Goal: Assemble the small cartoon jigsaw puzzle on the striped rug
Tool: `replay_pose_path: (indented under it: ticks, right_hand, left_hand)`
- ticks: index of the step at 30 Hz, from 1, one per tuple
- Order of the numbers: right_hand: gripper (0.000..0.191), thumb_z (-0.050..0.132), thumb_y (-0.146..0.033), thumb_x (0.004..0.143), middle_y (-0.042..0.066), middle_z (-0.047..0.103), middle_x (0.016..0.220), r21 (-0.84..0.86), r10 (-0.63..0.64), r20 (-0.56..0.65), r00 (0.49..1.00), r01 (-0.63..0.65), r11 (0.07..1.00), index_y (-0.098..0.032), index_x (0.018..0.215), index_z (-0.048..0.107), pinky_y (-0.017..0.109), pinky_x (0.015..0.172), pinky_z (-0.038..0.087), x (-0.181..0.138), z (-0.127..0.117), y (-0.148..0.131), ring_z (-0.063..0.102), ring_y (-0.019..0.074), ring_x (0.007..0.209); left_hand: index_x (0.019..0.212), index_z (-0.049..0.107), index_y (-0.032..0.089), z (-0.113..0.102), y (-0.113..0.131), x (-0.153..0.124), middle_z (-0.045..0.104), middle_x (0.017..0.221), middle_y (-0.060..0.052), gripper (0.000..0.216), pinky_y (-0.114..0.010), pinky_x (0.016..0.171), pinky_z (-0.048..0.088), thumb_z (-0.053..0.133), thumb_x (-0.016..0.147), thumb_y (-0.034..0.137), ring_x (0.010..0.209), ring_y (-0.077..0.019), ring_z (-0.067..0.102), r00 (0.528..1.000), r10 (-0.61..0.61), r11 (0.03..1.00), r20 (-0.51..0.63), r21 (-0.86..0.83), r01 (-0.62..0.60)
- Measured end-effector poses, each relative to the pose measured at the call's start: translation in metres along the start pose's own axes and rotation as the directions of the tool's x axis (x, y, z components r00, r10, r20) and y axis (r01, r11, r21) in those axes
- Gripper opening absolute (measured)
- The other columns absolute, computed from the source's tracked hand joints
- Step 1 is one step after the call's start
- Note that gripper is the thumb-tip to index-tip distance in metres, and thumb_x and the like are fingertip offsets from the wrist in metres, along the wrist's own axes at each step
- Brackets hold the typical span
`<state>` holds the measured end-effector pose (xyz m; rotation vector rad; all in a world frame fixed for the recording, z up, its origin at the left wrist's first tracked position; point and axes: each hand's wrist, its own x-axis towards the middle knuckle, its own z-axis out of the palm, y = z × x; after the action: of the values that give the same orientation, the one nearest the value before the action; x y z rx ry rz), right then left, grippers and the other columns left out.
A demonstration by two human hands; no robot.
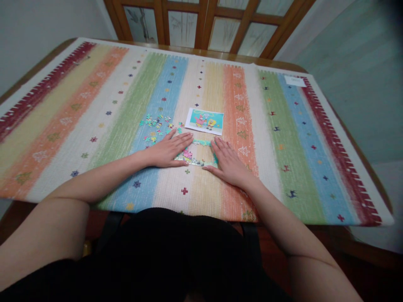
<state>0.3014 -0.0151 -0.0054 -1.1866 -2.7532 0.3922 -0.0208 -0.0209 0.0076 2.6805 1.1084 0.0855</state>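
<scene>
My left hand [170, 149] lies flat, fingers stretched out, on the left side of a partly joined jigsaw frame [201, 152]. Flat on the frame's right side rests my right hand [228, 161], its fingers also extended. Neither hand holds anything. Loose puzzle pieces [155, 126] are scattered just beyond my left hand. A small cartoon reference picture [205, 121] lies right behind the frame.
Everything sits on a striped multicoloured cloth [94, 117] covering a wooden table [19, 84]. A small white card [295, 81] lies at the far right corner. A wooden lattice screen [204, 21] stands behind the table.
</scene>
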Motion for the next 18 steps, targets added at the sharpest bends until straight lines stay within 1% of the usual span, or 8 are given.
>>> replay_pose_path:
  ticks: [4,9,13,18]
  right_hand:
    - [0.104,0.051,-0.076,0.102,0.018,0.012,0.181,0.025,0.001,-0.038,0.999,0.0,1.0,-0.017,0.176,0.008,0.061,0.136,0.015,-0.0021,0.0031,0.0013,0.011,0.0354,0.168]
    - [0.093,0.05,-0.068,0.106,0.019,0.024,0.179,0.033,-0.011,-0.095,0.995,0.014,0.999,-0.017,0.175,0.016,0.06,0.136,0.02,-0.006,0.0035,0.0006,0.019,0.034,0.167]
    - [0.082,0.049,-0.06,0.109,0.018,0.031,0.177,0.043,-0.006,-0.149,0.989,0.013,0.999,-0.02,0.175,0.02,0.059,0.135,0.024,-0.0082,0.0024,0.0031,0.025,0.0332,0.165]
    - [0.081,0.049,-0.059,0.109,0.017,0.032,0.176,0.058,-0.001,-0.168,0.986,0.011,0.998,-0.021,0.174,0.021,0.059,0.135,0.025,-0.0093,0.0014,0.0089,0.025,0.0336,0.165]
  left_hand:
    - [0.173,0.016,0.015,0.005,-0.0036,-0.0016,0.015,0.181,-0.019,0.096,-0.051,0.138,-0.005,0.041,0.104,0.077,0.17,-0.0302,0.013,0.999,0.031,0.999,-0.037,0.024,-0.031]
    - [0.172,0.022,0.013,0.0077,-0.0047,-0.0047,0.018,0.18,-0.02,0.094,-0.049,0.139,0.003,0.047,0.104,0.073,0.169,-0.0317,0.014,0.997,0.053,0.998,-0.055,0.027,-0.051]
    - [0.172,0.022,0.017,0.0084,-0.0044,-0.0057,0.02,0.179,-0.02,0.092,-0.052,0.139,0.006,0.049,0.104,0.071,0.169,-0.0322,0.016,0.997,0.04,0.999,-0.065,0.003,-0.04]
    - [0.171,0.022,0.016,0.0083,-0.0033,-0.0066,0.021,0.179,-0.021,0.091,-0.051,0.139,0.006,0.049,0.104,0.07,0.169,-0.0314,0.018,0.997,0.028,1.0,-0.072,0.006,-0.028]
